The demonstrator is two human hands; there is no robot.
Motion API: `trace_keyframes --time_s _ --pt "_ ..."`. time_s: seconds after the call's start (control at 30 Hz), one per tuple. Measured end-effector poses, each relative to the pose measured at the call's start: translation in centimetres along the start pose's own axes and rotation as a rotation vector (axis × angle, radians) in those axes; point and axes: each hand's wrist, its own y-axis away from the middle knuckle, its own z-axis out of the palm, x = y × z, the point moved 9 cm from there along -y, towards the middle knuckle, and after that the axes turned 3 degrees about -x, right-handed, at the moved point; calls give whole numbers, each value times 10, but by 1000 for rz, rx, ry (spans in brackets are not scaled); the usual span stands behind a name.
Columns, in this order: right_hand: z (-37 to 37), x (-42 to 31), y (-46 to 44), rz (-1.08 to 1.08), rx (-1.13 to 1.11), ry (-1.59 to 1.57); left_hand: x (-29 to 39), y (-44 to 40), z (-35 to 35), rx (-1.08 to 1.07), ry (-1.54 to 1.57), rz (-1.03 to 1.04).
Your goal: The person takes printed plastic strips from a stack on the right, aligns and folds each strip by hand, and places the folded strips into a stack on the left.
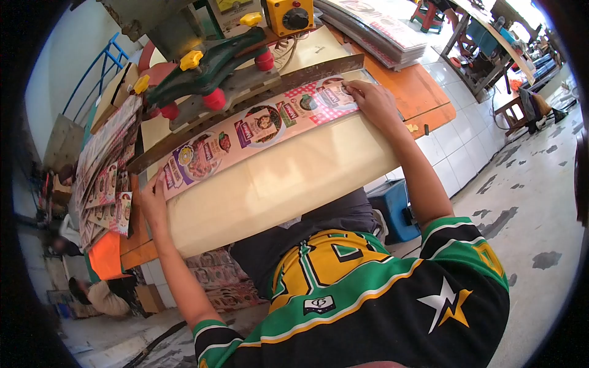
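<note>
A long printed strip with food pictures lies along the metal bar of a machine, over a cream-coloured sheet. At the strip's left end is my left hand, its fingers closed on the end, with the thumb near the printed edge. My right hand grips the far right end, fingertips pressed together on the print. Above the bar sits the machine's dark green clamp arm, with yellow knobs and red cylinders.
Stacks of printed sheets stand at the left and at the back right. An orange tabletop runs under the machine. A yellow control box is at the top. Below the table stands a blue bin. Other people are at the edges.
</note>
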Motion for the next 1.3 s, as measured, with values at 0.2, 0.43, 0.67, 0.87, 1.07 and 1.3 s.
trace_keyframes --time_s 0.2,0.43,0.67,0.87,1.07,1.3 --pt "-3 -5 1 32 -23 -3 -2 -2 -3 32 -40 20" --pt "0 1 1 42 -9 -45 -8 -5 -5 70 -27 24" --pt "2 2 0 69 -13 -14 -10 -6 -4 103 54 14" --pt "-2 -5 1 77 -25 -24 -14 -8 -5 122 46 23" --pt "-2 -5 0 39 -16 11 -9 -7 -7 122 -2 -6" --pt "-3 -5 3 80 -39 18 -11 -8 -4 118 48 -34"
